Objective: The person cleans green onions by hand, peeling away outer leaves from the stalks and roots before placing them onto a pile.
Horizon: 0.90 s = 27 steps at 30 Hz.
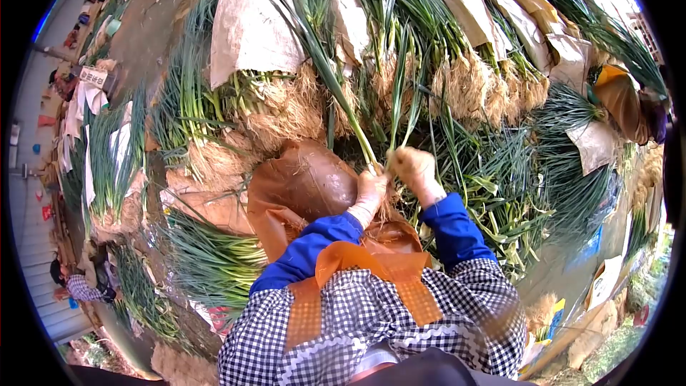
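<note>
My left hand [371,189] is closed round the lower stems of a few long green onions [346,111], just above their pale roots [388,209]. Right beside it, my right hand [414,169] is closed at the base of the green onion stalks [400,114] that fan upward. Both hands are close together over a brown apron [307,182] that covers my lap. The fingertips are small, and the exact grip of each finger cannot be made out.
Bundles of green onions with tangled roots [286,111] lie ahead, partly under pale sacks [254,21]. Loose leaves [500,193] are heaped on the right. A trimmed-looking bundle [214,261] lies at the left. A person [84,287] is at the far left.
</note>
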Tool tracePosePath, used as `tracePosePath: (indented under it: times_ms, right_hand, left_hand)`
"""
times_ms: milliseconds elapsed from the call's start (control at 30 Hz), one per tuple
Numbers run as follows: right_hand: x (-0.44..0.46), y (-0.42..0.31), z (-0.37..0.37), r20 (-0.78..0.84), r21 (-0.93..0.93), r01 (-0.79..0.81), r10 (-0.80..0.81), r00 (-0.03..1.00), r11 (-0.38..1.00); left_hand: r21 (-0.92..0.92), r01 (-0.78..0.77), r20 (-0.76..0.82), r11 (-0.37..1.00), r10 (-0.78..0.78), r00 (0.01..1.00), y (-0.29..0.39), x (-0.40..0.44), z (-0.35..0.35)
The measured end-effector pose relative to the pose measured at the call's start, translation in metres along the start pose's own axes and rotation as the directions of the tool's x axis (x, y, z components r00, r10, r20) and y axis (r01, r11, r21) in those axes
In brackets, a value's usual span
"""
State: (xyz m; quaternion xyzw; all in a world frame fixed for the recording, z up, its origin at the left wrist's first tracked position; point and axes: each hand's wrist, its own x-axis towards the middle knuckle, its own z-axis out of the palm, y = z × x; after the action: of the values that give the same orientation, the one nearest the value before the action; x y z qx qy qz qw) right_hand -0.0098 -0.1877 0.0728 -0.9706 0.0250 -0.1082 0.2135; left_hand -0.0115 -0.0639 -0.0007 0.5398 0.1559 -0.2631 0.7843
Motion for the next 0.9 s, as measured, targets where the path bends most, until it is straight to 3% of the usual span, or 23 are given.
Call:
tracePosePath:
  times_ms: [33,67,100,133,167,200,233,267,300,333,367,433,467,500,567,600,633,667,700,767,800,833,900]
  right_hand:
    - [-0.016,-0.013,-0.009,0.140,0.106,0.014,-0.029,0.990,0.994]
    - [-0.034,-0.018,-0.017,0.134,0.375,0.042,-0.099,0.986,0.926]
    - [-0.044,-0.027,-0.051,0.218,0.615,-0.045,-0.114,0.969,0.788]
    - [-0.050,-0.023,-0.071,0.442,0.579,-0.334,0.058,0.895,0.744]
    - [-0.056,-0.011,-0.084,0.639,0.475,-0.592,0.207,0.741,0.652]
    - [-0.060,0.016,-0.079,0.683,0.204,-0.436,0.192,0.705,0.876]
    - [-0.063,0.051,-0.065,0.721,-0.088,-0.201,0.202,0.663,0.976]
    - [-0.067,0.080,-0.050,0.809,-0.309,0.071,0.222,0.544,0.949]
    - [-0.049,0.065,-0.049,0.771,-0.343,-0.128,0.357,0.527,0.931]
    - [-0.040,0.059,-0.038,0.673,0.065,-0.457,0.299,0.676,0.887]
    - [-0.035,0.051,-0.027,0.534,0.501,-0.594,0.316,0.784,0.629]
    - [-0.006,0.012,-0.027,0.546,0.562,-0.563,0.240,0.802,0.606]
    - [-0.002,0.005,-0.014,0.388,0.412,-0.331,0.166,0.907,0.849]
    - [0.003,0.003,-0.012,0.392,0.181,-0.116,0.036,0.919,0.977]
    - [-0.007,0.012,-0.001,0.329,0.244,0.092,-0.172,0.929,0.965]
    - [-0.010,-0.002,-0.022,0.459,0.382,-0.168,-0.029,0.888,0.909]
    - [-0.018,-0.008,-0.044,0.656,0.598,-0.417,-0.118,0.746,0.685]
    - [-0.022,-0.012,-0.064,0.718,0.625,-0.364,-0.325,0.616,0.691]
    - [-0.025,-0.010,-0.077,0.738,0.659,-0.313,-0.506,0.446,0.684]
    - [-0.040,0.054,-0.035,0.704,0.562,0.069,-0.521,0.483,0.824]
    - [-0.016,0.049,-0.052,0.918,-0.015,0.110,-0.030,0.396,0.994]
    - [0.015,0.046,-0.070,0.877,-0.305,0.167,0.208,0.433,0.938]
    - [0.062,0.087,-0.042,0.627,-0.159,-0.241,0.286,0.724,0.957]
  left_hand:
    - [-0.291,0.015,0.062,0.957,0.003,0.998,-0.013,0.010,-0.011]
    - [-0.297,0.028,0.070,0.955,-0.007,0.998,-0.011,0.009,-0.013]
    - [-0.302,0.041,0.078,0.952,-0.018,0.997,-0.008,0.008,-0.015]
    - [-0.308,0.053,0.086,0.950,-0.028,0.996,-0.005,0.007,-0.016]
    - [-0.268,0.128,0.047,0.955,-0.120,0.992,0.013,-0.004,-0.006]
    - [-0.266,0.182,0.018,0.947,-0.184,0.983,0.021,-0.008,-0.002]
    - [-0.263,0.184,0.028,0.947,-0.183,0.983,0.023,-0.007,-0.001]
    - [-0.260,0.216,0.078,0.941,-0.203,0.976,0.024,-0.008,-0.001]
    - [-0.254,0.244,0.127,0.936,-0.217,0.968,0.029,-0.009,0.000]
    - [-0.228,0.269,0.128,0.936,-0.245,0.961,0.034,-0.011,0.001]
    - [-0.236,0.268,0.120,0.934,-0.245,0.962,0.023,-0.009,-0.001]
    - [-0.013,-0.024,0.053,1.000,0.025,0.998,-0.002,0.007,-0.010]
    - [0.114,-0.100,0.075,0.988,0.092,0.993,0.013,-0.004,-0.006]
    - [0.173,-0.080,0.045,0.982,0.073,0.996,0.025,-0.012,0.000]
    - [0.247,-0.165,0.032,0.955,0.162,0.986,0.004,0.005,-0.013]
    - [0.111,-0.174,0.037,0.978,0.171,0.985,0.005,0.004,-0.010]
    - [-0.024,-0.175,0.040,0.984,0.176,0.984,0.005,0.003,-0.009]
    - [-0.291,0.143,0.084,0.946,-0.124,0.989,0.028,-0.010,-0.003]
    - [-0.190,0.160,0.075,0.969,-0.148,0.986,0.036,-0.011,0.000]
    - [-0.221,0.510,0.491,0.832,-0.357,0.795,0.062,-0.005,-0.011]
    - [-0.305,0.616,0.691,0.726,-0.277,0.668,0.077,-0.010,-0.010]
    - [-0.318,0.578,0.731,0.752,-0.194,0.654,0.089,-0.013,-0.009]
    - [-0.399,0.371,0.631,0.839,-0.043,0.775,0.160,-0.051,0.012]
